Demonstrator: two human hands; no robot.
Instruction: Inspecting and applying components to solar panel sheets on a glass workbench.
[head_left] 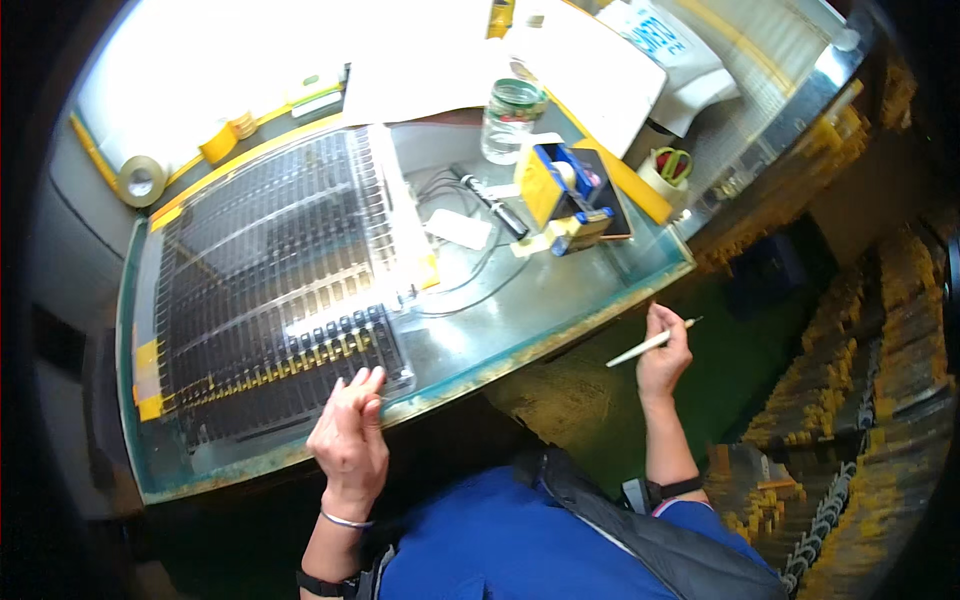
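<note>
Tray [270, 290] holds rows of dark parts | left hand [350, 440] fingers spread on edge | right hand [665, 360] pinching stick [650, 345]

Tray [270, 290] on table [560, 300] left; tape dispenser [565, 195] right, jar [512, 120] behind.

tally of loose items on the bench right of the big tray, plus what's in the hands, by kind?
Clear jar: 1
Blue and yellow tape dispenser: 1
Black pen-shaped tool: 1
White stick in right hand: 1
Left hand, resting on the tray edge: holds 0
Total: 4
</note>
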